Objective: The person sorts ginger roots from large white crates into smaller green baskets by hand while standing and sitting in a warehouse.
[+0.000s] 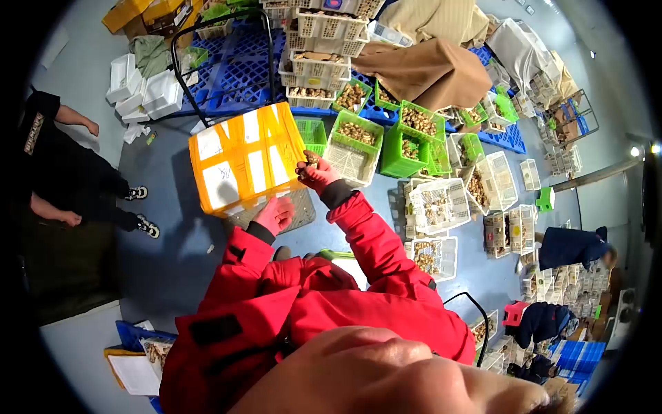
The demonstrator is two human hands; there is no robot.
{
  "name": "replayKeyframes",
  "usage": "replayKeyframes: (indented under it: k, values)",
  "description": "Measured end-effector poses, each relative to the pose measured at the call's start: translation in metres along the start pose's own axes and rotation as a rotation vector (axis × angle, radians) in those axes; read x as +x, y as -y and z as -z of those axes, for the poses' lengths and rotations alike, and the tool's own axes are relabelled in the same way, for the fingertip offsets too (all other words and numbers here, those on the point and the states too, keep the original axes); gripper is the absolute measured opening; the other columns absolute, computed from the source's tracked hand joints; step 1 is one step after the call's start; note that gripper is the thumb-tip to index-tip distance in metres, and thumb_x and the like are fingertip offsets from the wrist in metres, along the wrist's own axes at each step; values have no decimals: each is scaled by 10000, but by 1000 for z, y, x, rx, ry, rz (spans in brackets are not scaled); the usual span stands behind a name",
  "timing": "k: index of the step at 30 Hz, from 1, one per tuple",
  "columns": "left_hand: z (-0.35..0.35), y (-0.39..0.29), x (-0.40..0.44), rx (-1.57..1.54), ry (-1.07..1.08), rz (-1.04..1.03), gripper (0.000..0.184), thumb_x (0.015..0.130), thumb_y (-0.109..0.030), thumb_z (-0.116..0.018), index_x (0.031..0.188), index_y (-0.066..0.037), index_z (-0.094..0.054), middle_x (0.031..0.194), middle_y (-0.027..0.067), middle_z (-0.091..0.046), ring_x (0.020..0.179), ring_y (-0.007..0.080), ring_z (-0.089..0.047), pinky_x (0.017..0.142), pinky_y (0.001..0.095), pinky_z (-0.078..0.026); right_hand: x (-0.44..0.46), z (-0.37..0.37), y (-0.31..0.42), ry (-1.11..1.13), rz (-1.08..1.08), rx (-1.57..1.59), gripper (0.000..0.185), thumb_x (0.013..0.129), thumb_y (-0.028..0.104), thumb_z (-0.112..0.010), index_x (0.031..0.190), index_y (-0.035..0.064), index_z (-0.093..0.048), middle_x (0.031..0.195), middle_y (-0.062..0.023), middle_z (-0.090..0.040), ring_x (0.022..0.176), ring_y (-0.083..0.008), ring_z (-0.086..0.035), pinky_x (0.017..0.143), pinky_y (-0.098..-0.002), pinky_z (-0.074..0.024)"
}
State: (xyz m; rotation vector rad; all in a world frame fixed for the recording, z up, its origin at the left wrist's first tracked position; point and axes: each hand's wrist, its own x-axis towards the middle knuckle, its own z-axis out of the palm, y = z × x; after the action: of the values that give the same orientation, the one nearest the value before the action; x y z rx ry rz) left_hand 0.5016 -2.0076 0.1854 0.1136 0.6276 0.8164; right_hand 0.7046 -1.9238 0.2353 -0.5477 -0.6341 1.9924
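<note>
In front of me stands a white box [256, 159] wrapped in yellow tape, on a cart with a black handle [176, 52]. My right hand [318, 174], in a red sleeve, is closed around a small brown mushroom-like piece [312, 159] beside the box's right edge. My left hand [276, 214] is near the lower edge of the box, its fingers partly bent and apart, with nothing visible in it. Just right of the box are a green crate [312, 132] and a white basket [350, 160], with a green basket of brown pieces [357, 131] on its upper part.
Stacked white crates [321, 67] and a brown cloth [431, 72] rest on blue pallets [234, 65] ahead. More filled baskets [436, 203] stand to the right. A person in black [69, 165] is at the left; people in dark clothes [572, 247] are at the far right.
</note>
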Motion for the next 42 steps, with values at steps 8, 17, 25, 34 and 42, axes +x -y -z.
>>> replayKeyframes:
  k: [8,17,25,34,42]
  values:
    - [6,1,5,-20,37,-14,381,885,-401,-421,1045,-84,-557,916,70,-636,777,184,-608,641,295,-489,-8,-14,18,27,-16,-37,561,762,131,-652,1240,52,-370,963,-99,-592,876,-223,-571,722,-343,-457]
    - [-5,8,13,-39,36,2,364,882,-376,-439,1048,-72,-552,921,79,-634,772,198,-612,633,303,-498,-10,32,2,-131,-1,109,474,770,124,-644,1172,111,-394,999,-123,-562,880,-246,-548,701,-368,-448]
    - [-22,9,36,-27,121,54,353,881,-389,-436,1029,-93,-561,898,70,-633,762,201,-610,624,312,-500,-36,18,41,-123,-34,50,490,759,93,-647,1181,88,-399,1023,-139,-552,885,-271,-537,704,-343,-460]
    - [-28,29,52,10,107,123,334,865,-391,-473,990,-96,-569,885,76,-635,760,197,-610,609,294,-499,-42,44,22,-153,97,98,536,729,79,-682,1171,85,-379,938,-100,-515,804,-185,-488,678,-301,-424]
    - [-31,18,45,-71,147,103,328,863,-364,-486,999,-79,-573,931,94,-623,797,216,-601,656,308,-499,-42,51,18,-240,-20,-56,523,758,144,-663,1203,103,-391,956,-123,-569,865,-240,-539,703,-360,-441]
